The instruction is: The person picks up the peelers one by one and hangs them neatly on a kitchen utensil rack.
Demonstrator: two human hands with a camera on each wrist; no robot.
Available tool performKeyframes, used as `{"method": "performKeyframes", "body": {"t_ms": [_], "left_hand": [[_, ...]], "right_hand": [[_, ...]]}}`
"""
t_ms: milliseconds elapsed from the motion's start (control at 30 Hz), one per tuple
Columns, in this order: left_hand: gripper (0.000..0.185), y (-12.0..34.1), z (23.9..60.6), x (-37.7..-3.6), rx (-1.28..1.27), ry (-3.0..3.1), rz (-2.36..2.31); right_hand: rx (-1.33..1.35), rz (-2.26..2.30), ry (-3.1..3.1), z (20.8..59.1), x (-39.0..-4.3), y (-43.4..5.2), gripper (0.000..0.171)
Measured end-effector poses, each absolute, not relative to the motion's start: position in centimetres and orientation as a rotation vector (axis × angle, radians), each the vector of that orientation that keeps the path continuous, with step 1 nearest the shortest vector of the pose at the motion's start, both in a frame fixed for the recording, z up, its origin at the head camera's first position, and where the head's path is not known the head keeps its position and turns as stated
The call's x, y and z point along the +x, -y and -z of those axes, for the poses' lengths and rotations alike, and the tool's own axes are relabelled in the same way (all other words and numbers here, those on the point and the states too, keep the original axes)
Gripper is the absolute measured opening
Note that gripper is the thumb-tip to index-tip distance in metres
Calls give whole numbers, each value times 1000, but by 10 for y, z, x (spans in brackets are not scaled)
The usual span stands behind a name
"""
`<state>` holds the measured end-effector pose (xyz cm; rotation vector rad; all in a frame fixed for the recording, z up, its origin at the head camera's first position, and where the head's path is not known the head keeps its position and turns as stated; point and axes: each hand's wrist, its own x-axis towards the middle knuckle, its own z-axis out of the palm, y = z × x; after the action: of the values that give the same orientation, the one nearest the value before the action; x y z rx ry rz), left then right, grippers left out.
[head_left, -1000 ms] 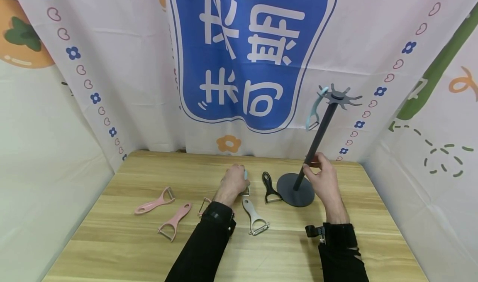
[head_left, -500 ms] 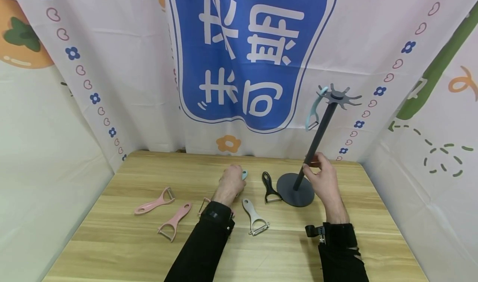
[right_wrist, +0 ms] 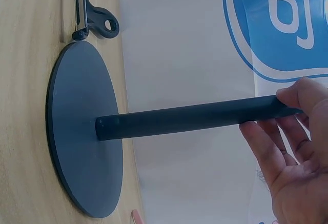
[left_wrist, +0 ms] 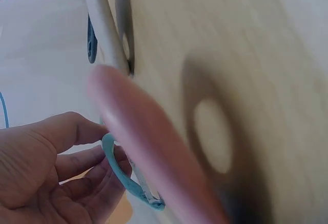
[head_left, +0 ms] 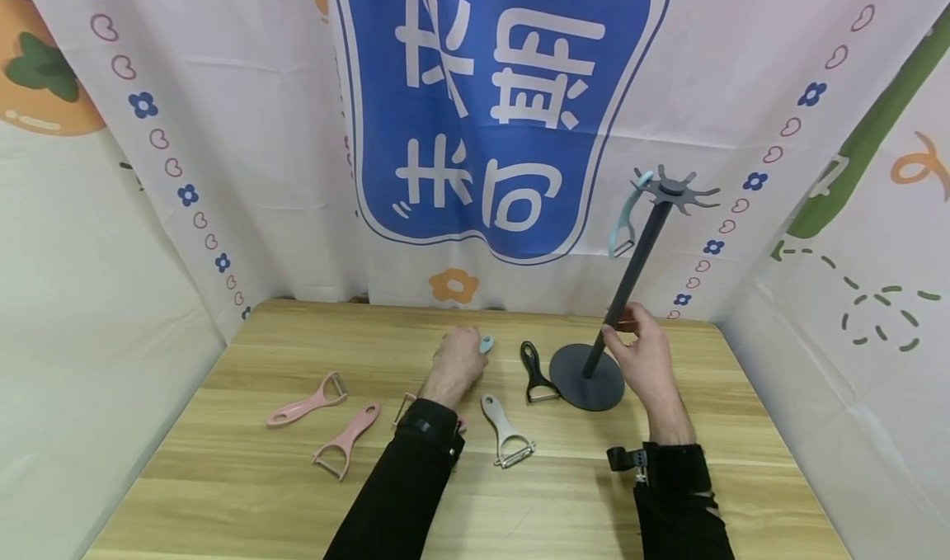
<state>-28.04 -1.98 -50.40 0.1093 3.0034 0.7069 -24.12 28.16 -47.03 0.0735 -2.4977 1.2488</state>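
Note:
My left hand [head_left: 458, 358] pinches a light blue peeler [left_wrist: 120, 175] by its blade end, thumb against fingers. In the head view only the handle tip [head_left: 486, 345] of that peeler shows past the knuckles. My right hand [head_left: 644, 354] holds the pole [right_wrist: 200, 117] of a dark grey stand between thumb and fingers. The stand's round base [head_left: 579, 387] rests on the table. From one arm of its top rack [head_left: 674, 190] hangs another light blue peeler [head_left: 627, 218]. A pink peeler [head_left: 405, 409] lies partly hidden under my left wrist; its handle [left_wrist: 143, 126] looms large in the left wrist view.
Two pink peelers, one upper [head_left: 308, 403] and one lower [head_left: 349, 440], lie at the left of the wooden table [head_left: 245, 494]. A grey peeler [head_left: 505, 430] lies in the middle. A black peeler [head_left: 533, 370] sits right beside the stand's base. Printed cloth [head_left: 297, 172] hangs behind.
My left hand has shifted slightly left, and the light blue peeler has turned in it, so its blade end is now hidden in the head view. The right hand and stand are unchanged.

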Motion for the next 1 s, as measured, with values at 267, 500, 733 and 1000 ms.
{"method": "performKeyframes", "body": {"t_ms": [267,500,733,1000], "left_hand": [[12,21,491,-281,182,-3015,-859],[24,20,478,-283,308,-3071,-916],[42,15,462,-283,302,-3086,-1028],[42,11,443,-283,371,-3144,-1123]], "right_hand": [[74,-1261,2484,471,-241,-282,33],[80,-1268,2479,471,-241,-283,34],[81,-1258,2482,471,-242,-283,35],[87,-1272,2482,472,-243,-283,34]]}}
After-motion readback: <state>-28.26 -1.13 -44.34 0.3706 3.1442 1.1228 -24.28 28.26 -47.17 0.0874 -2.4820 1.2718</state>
